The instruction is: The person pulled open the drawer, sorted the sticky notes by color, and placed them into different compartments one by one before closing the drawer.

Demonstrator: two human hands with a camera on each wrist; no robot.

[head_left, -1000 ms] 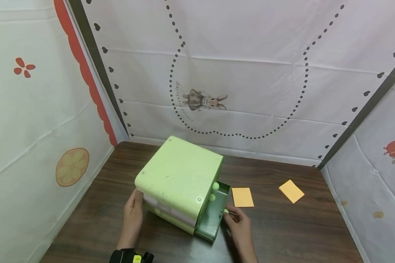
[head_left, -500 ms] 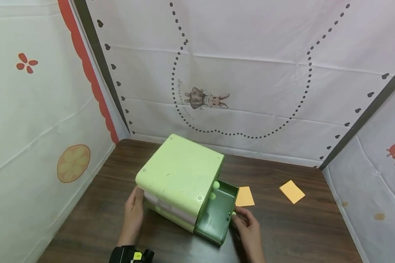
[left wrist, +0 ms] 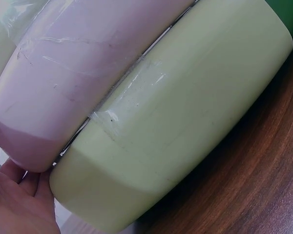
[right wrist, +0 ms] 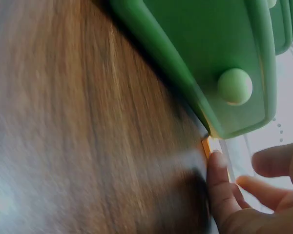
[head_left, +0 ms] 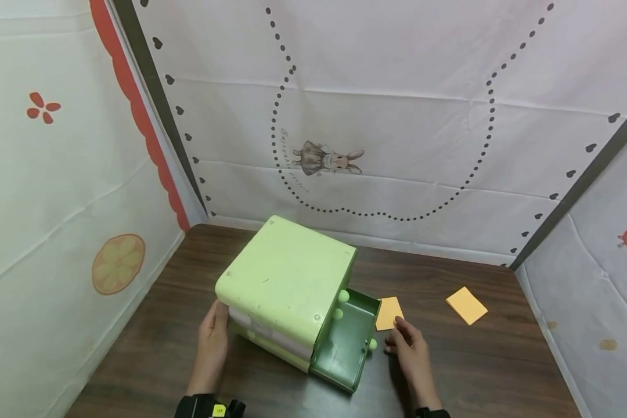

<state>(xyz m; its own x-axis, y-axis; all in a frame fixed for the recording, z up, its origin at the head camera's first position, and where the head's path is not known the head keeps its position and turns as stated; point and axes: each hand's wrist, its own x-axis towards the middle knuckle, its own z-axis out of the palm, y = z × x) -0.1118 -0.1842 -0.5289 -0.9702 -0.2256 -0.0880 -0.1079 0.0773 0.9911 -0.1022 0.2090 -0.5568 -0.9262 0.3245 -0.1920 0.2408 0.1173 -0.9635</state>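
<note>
A light-green mini drawer cabinet (head_left: 287, 284) stands at an angle on the table, its lowest dark-green drawer (head_left: 345, 345) pulled out and bare inside. My left hand (head_left: 212, 339) holds the cabinet's rear left corner; in the left wrist view, its fingers (left wrist: 27, 183) reach behind the back edge. My right hand (head_left: 411, 354) is off the drawer's round knob (head_left: 373, 344), fingers extended and slightly bent. Its fingertips overlap the near corner of an orange sticky note pad (head_left: 389, 313), which lies partly behind the drawer. In the right wrist view, a fingertip (right wrist: 216, 161) is right at the pad's edge.
Another orange sticky note pad (head_left: 467, 305) lies farther right on the wooden table (head_left: 480, 360). Printed white cloth (head_left: 386, 133) hangs behind and on both sides. Knobs of the upper drawers (head_left: 343, 296) stick out above the pulled-out drawer.
The drawer has slid farther out to the right. My right hand has let go of its knob and moved right to the near sticky note pad. The left hand stays put.
</note>
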